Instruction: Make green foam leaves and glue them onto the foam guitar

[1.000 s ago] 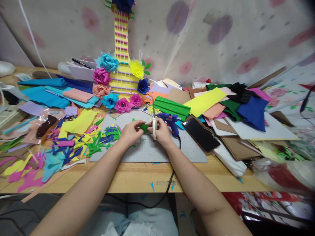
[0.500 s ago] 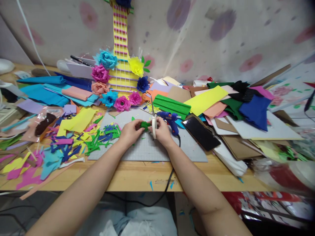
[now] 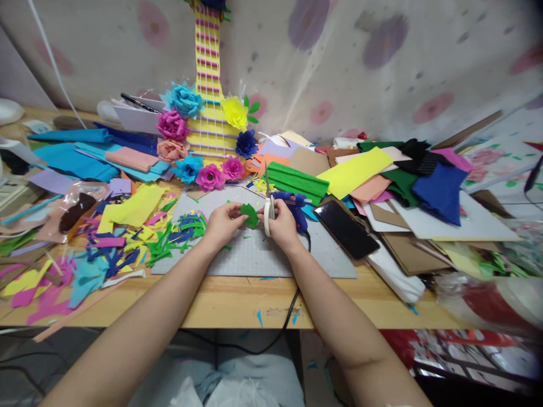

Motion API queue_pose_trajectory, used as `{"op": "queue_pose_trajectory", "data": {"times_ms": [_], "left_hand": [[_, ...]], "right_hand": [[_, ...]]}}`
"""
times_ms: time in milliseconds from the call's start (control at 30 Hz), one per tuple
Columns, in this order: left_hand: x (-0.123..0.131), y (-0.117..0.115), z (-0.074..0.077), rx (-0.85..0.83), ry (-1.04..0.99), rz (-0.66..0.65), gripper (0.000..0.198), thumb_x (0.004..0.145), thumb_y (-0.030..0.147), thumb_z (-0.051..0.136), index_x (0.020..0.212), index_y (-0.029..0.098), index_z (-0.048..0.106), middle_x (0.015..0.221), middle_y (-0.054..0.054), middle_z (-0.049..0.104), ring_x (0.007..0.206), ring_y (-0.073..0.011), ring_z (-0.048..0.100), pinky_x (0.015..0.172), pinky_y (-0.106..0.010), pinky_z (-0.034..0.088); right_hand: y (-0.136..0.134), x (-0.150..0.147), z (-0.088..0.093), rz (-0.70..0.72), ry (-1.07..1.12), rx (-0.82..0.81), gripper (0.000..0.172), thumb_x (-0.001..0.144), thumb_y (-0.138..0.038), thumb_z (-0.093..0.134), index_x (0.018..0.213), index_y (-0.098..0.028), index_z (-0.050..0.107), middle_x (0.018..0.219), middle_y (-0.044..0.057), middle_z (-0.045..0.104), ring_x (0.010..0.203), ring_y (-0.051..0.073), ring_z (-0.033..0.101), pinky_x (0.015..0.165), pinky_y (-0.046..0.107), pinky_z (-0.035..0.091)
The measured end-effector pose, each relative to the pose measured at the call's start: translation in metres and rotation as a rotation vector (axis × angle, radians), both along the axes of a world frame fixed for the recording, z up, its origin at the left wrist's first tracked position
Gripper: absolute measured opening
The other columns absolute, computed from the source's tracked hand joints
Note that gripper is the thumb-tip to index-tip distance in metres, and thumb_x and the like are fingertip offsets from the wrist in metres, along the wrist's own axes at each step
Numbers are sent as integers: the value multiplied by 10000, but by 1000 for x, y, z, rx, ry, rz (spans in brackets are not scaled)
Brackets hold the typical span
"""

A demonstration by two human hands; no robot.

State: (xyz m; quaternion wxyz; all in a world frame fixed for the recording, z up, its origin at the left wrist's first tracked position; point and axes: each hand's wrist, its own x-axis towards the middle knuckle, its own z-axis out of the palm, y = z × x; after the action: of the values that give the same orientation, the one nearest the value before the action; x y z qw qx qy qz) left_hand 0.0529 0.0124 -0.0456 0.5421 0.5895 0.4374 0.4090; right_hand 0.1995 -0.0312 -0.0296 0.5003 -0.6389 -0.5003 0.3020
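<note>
Above a grey cutting mat (image 3: 314, 260), my left hand (image 3: 224, 225) pinches a small green paper leaf (image 3: 249, 216) between thumb and fingers. My right hand (image 3: 281, 225) is closed on white-handled scissors (image 3: 268, 206), their blades pointing up and away from me. The leaf lies between the two hands, just left of the scissor handles. A blue glue gun (image 3: 298, 212) rests on the mat just beyond my right hand, partly hidden by it. Folded green crepe paper (image 3: 297, 183) lies behind the glue gun.
Colourful paper scraps (image 3: 127, 243) cover the left side. A yellow paper guitar (image 3: 210, 135) with paper flowers stands at the back. A black phone (image 3: 347, 229) lies right of the mat, near stacked paper and card (image 3: 436, 217). A black cable (image 3: 292, 305) crosses the table's front edge.
The green paper has opened out flat between my hands and now shows its leaf shape. My right hand and the scissors have shifted slightly to the right.
</note>
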Motion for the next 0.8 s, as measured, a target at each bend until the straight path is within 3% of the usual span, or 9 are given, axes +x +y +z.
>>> {"op": "queue_pose_trajectory", "data": {"times_ms": [167,500,800], "left_hand": [[1,-4,4,-82,-66,-63,318,585,216,662,893,143,640,812,-58,698,713,-181,645,605,-285,509],[1,-6,4,-38,-17,-95,345,620,250,648,948,154,599,831,-61,678,688,-167,635,561,-264,494],[-1,-13,10,278,333,-55,435,705,213,579,1127,219,474,783,-6,664,671,-133,617,641,-257,459]], "right_hand": [[0,-1,-1,25,65,31,267,605,-307,659,771,-217,470,764,7,642,651,152,583,599,273,451],[3,-2,-4,87,222,120,316,601,-334,683,782,-210,457,775,9,650,668,141,595,626,274,478],[-3,-3,4,145,105,177,262,651,-311,647,816,-221,464,825,5,642,751,151,597,699,282,464]]}}
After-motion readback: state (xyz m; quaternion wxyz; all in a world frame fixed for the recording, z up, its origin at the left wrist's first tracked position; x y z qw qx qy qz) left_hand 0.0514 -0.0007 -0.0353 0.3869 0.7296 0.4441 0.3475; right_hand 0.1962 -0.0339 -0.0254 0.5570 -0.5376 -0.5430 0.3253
